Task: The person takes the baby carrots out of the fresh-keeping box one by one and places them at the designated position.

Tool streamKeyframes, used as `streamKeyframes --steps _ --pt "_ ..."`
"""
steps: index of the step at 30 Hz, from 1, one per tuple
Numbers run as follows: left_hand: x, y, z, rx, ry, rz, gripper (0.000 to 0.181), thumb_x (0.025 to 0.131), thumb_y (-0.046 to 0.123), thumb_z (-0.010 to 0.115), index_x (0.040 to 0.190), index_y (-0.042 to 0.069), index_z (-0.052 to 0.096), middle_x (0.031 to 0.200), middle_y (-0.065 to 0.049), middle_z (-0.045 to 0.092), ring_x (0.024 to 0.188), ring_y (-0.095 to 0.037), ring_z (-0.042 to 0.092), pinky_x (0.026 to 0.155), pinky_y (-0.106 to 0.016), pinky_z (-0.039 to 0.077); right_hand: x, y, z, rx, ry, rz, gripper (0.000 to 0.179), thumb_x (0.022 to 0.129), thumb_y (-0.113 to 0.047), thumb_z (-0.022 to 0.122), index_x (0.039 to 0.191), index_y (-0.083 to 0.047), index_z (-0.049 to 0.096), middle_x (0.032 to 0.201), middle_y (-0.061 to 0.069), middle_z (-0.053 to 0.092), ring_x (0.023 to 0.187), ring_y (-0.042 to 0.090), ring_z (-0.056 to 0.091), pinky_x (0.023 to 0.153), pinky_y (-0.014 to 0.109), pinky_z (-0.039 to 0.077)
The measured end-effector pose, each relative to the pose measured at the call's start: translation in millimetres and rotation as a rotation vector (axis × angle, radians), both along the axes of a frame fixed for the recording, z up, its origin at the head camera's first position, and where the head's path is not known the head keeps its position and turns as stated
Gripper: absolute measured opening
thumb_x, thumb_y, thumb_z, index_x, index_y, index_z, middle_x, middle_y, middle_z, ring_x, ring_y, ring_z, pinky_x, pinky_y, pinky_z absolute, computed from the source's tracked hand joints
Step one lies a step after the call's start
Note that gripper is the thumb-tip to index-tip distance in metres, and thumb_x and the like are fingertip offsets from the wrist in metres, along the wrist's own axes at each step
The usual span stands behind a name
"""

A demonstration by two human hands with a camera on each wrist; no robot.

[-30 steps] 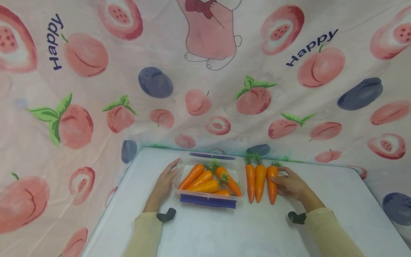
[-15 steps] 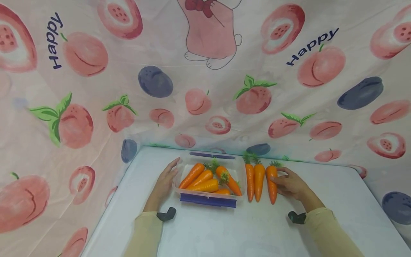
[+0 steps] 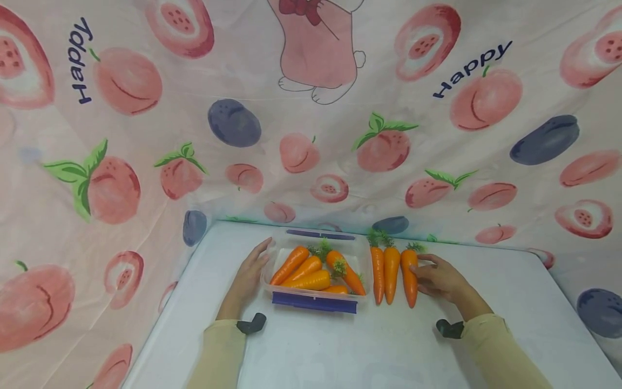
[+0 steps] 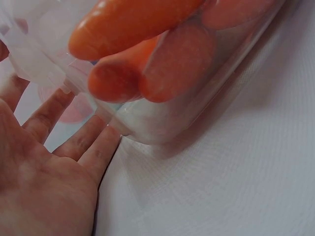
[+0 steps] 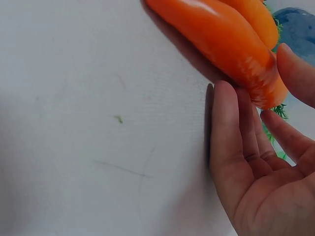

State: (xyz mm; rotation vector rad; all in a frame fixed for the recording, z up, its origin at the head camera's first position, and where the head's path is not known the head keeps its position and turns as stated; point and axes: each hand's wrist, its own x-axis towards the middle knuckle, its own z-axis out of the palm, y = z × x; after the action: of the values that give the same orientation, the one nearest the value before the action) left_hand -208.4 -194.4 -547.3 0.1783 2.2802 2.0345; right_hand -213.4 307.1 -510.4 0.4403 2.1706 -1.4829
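Observation:
A clear plastic container [image 3: 365, 270] holds several orange carrots [image 3: 308, 281] with green tops. My left hand [image 3: 249, 273] lies along its left side, and the left wrist view shows the straight fingers [image 4: 91, 140] resting on the clear wall. To the right of the container, three carrots lie side by side with their leafy tops toward the back. Beside the rightmost carrot [image 3: 409, 281] is my right hand [image 3: 442, 278]. In the right wrist view its fingertips [image 5: 226, 93] are right at that carrot's thick end, the thumb a little above it, not curled around it.
Blue locking flaps [image 3: 314, 303] stick out at the container's front and back. The white table [image 3: 389, 351] ends at a fruit-printed cloth [image 3: 330, 156] hanging behind and at the sides. Dark straps [image 3: 252, 324] sit on both wrists.
The three carrots on the table have shifted slightly left, and the rightmost now lies closer to its neighbour. My right thumb has drawn back from over that carrot. The left hand stays put.

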Motion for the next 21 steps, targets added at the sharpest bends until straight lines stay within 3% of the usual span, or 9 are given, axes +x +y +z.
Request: streamKeyframes --steps 4,10,21 --pt "0.1 -0.3 0.6 -0.002 -0.005 0.0 0.048 0.108 0.031 0.047 0.156 0.024 0.043 0.165 -0.002 0.036 0.158 -0.027 0.023 0.129 -0.057 0.012 0.5 0 1.8 -0.054 -0.016 -0.011 0.089 0.096 -0.044 0.07 0.162 -0.01 0.02 0.149 0.027 0.046 0.117 0.03 0.063 0.092 0.04 0.061" --pt "0.7 -0.1 3.3 0.005 -0.019 -0.005 0.049 0.108 0.028 0.046 0.157 0.022 0.04 0.166 -0.004 0.034 0.158 -0.028 0.021 0.129 -0.056 0.011 2.3 3 8.7 -0.057 -0.026 -0.016 0.086 0.096 -0.045 0.069 0.159 -0.006 0.025 0.146 0.026 0.05 0.116 0.029 0.063 0.094 0.039 0.061" --pt "-0.5 -0.8 -0.7 0.017 -0.017 -0.01 0.05 0.108 0.034 0.047 0.156 0.025 0.042 0.166 -0.002 0.035 0.158 -0.028 0.021 0.128 -0.057 0.013 3.3 9 31.9 0.054 0.023 0.039 0.07 0.101 -0.041 0.063 0.152 0.0 0.038 0.143 0.024 0.055 0.12 0.03 0.062 0.097 0.04 0.059"
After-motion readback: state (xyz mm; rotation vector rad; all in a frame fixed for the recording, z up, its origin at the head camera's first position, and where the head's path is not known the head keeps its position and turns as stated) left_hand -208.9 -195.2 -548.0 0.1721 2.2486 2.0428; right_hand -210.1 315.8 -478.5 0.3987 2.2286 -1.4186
